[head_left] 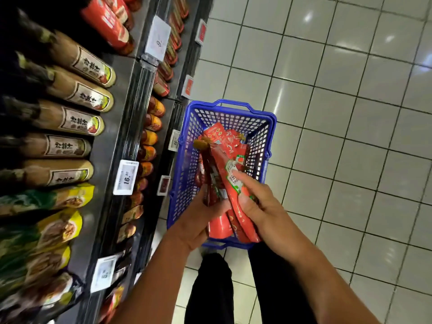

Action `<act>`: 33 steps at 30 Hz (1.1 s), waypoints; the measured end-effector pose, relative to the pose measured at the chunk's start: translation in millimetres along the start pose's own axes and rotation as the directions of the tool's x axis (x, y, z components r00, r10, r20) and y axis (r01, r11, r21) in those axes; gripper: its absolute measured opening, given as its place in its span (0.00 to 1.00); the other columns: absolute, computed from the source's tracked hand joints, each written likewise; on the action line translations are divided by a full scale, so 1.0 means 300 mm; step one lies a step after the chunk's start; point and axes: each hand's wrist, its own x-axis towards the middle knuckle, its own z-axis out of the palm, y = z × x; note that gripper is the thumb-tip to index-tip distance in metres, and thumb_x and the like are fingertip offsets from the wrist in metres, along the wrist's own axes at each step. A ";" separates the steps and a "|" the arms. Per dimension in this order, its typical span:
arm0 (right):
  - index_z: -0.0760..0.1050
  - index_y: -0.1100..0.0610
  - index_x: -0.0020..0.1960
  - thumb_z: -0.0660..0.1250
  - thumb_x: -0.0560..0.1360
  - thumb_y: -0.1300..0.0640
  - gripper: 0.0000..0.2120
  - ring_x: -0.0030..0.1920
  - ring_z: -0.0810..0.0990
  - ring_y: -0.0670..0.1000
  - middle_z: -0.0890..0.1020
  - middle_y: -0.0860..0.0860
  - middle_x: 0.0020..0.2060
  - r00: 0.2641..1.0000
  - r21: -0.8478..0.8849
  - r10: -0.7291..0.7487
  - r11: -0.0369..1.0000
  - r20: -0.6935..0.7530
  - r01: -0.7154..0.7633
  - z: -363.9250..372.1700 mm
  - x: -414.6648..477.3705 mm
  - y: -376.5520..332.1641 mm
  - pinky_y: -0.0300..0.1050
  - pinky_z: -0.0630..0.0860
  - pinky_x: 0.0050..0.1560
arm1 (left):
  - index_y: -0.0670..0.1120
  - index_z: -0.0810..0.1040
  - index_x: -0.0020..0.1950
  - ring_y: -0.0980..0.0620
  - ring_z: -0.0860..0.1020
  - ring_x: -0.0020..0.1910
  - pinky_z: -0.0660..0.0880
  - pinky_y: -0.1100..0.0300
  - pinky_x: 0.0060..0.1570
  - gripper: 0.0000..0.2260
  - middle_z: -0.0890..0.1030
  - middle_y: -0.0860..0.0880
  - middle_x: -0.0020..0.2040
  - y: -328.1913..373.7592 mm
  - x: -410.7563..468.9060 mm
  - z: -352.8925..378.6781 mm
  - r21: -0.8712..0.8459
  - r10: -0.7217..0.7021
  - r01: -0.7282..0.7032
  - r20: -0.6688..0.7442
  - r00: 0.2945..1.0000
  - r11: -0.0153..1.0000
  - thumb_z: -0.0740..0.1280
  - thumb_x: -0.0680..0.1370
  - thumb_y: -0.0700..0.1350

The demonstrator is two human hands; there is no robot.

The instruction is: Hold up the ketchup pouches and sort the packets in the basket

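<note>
red pouches [236,197] sit gripped in both our hands above the blue basket [268,127]: left hand [198,220] curled round the darker packs, right hand [259,202] pinching the front one. best we keep them bunched, lower them among the pouches already inside.
</note>
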 end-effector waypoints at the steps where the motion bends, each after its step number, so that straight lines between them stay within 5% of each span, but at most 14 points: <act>1: 0.69 0.29 0.66 0.70 0.74 0.45 0.24 0.61 0.77 0.39 0.77 0.40 0.61 1.000 0.073 -0.006 0.997 -0.015 0.007 -0.004 -0.020 -0.013 0.40 0.77 0.61 | 0.39 0.68 0.73 0.35 0.76 0.64 0.72 0.38 0.64 0.53 0.76 0.34 0.66 0.008 -0.026 0.017 0.004 0.003 -0.003 -0.014 1.000 1.000 0.86 0.54 0.54; 3: 0.72 0.37 0.65 0.80 0.66 0.53 0.32 0.53 0.84 0.46 0.83 0.42 0.52 0.997 0.206 0.056 0.978 -0.043 -0.046 -0.018 -0.062 -0.034 0.42 0.81 0.49 | 0.38 0.68 0.72 0.40 0.80 0.59 0.78 0.45 0.59 0.54 0.79 0.37 0.62 0.024 -0.083 0.042 0.017 0.017 -0.016 -0.040 0.999 1.000 0.86 0.52 0.55; 7: 0.85 0.54 0.50 0.76 0.65 0.58 0.14 0.39 0.86 0.53 0.86 0.57 0.44 0.978 0.402 0.174 0.892 0.113 -0.205 -0.023 -0.172 -0.105 0.46 0.81 0.36 | 0.41 0.68 0.71 0.41 0.81 0.58 0.79 0.47 0.53 0.48 0.81 0.39 0.61 0.052 -0.207 0.090 0.033 0.061 -0.060 -0.017 0.998 0.998 0.86 0.57 0.50; 11: 0.80 0.61 0.58 0.76 0.65 0.59 0.22 0.46 0.86 0.58 0.85 0.61 0.52 0.989 0.503 0.140 0.852 0.047 -0.145 -0.033 -0.295 -0.157 0.50 0.82 0.42 | 0.45 0.72 0.70 0.38 0.79 0.61 0.77 0.44 0.60 0.34 0.80 0.38 0.63 0.080 -0.337 0.129 0.081 0.069 -0.070 0.013 0.998 0.994 0.77 0.65 0.36; 18: 0.79 0.57 0.57 0.80 0.63 0.61 0.23 0.46 0.87 0.54 0.86 0.57 0.51 0.991 0.406 -0.023 0.911 -0.133 0.076 0.001 -0.525 -0.324 0.45 0.82 0.41 | 0.47 0.77 0.59 0.49 0.84 0.46 0.81 0.58 0.42 0.22 0.86 0.49 0.48 0.175 -0.536 0.271 0.178 0.208 -0.191 -0.087 0.974 0.965 0.78 0.67 0.39; 20: 0.78 0.57 0.58 0.74 0.68 0.61 0.19 0.47 0.86 0.54 0.86 0.57 0.52 0.989 0.435 -0.077 0.891 -0.130 0.127 0.020 -0.580 -0.373 0.45 0.82 0.43 | 0.47 0.77 0.58 0.55 0.84 0.44 0.79 0.62 0.39 0.21 0.87 0.52 0.46 0.199 -0.589 0.320 0.298 0.291 -0.248 -0.111 0.950 0.922 0.76 0.66 0.43; 23: 0.77 0.58 0.61 0.70 0.70 0.61 0.19 0.50 0.85 0.55 0.85 0.58 0.54 0.985 0.437 -0.146 0.883 -0.095 0.173 0.032 -0.649 -0.443 0.46 0.81 0.47 | 0.48 0.77 0.57 0.59 0.84 0.44 0.78 0.66 0.40 0.15 0.87 0.55 0.46 0.224 -0.669 0.372 0.379 0.386 -0.315 -0.125 0.914 0.870 0.73 0.73 0.35; 29: 0.81 0.54 0.58 0.77 0.69 0.60 0.18 0.50 0.86 0.56 0.85 0.58 0.53 0.966 0.283 -0.255 0.930 0.032 0.236 -0.011 -0.726 -0.585 0.49 0.81 0.48 | 0.52 0.85 0.52 0.47 0.85 0.50 0.81 0.52 0.47 0.08 0.86 0.46 0.52 0.236 -0.800 0.455 0.272 0.449 -0.384 -0.244 0.860 0.882 0.74 0.75 0.41; 33: 0.83 0.50 0.54 0.75 0.68 0.59 0.15 0.48 0.86 0.56 0.86 0.56 0.51 0.943 0.178 -0.293 0.948 0.159 0.265 -0.045 -0.765 -0.661 0.47 0.82 0.45 | 0.49 0.84 0.53 0.47 0.85 0.50 0.81 0.57 0.44 0.08 0.86 0.45 0.52 0.216 -0.867 0.525 0.230 0.524 -0.472 -0.312 0.792 0.851 0.73 0.76 0.40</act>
